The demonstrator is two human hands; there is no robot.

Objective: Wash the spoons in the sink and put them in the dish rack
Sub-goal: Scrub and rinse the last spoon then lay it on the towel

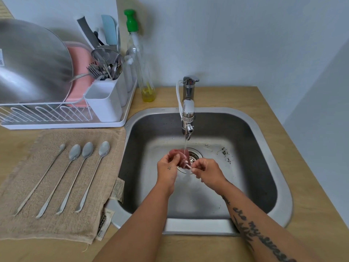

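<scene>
Four spoons (87, 149) on towel (56, 224); over sink (264, 133), left hand (167, 168) grips pink sponge (181, 156), right hand (207, 172) pinches pale handle (188, 166).

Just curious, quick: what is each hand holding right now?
Left hand: grips a reddish scrubber.
Right hand: pinches a small white piece at the scrubber's edge; unclear what it is.

Scrub pad (180, 156): reddish pink. Towel (62, 220), left: beige, looped weave. Spoons (104, 148): dull silver. Sink (198, 226): brushed steel grey, black specks far right. Dish rack (66, 125): white. Bottle (145, 82): clear, green cap, yellow liquid. Countertop (311, 186): light wood. Right forearm (255, 224): black script tattoo.
</scene>
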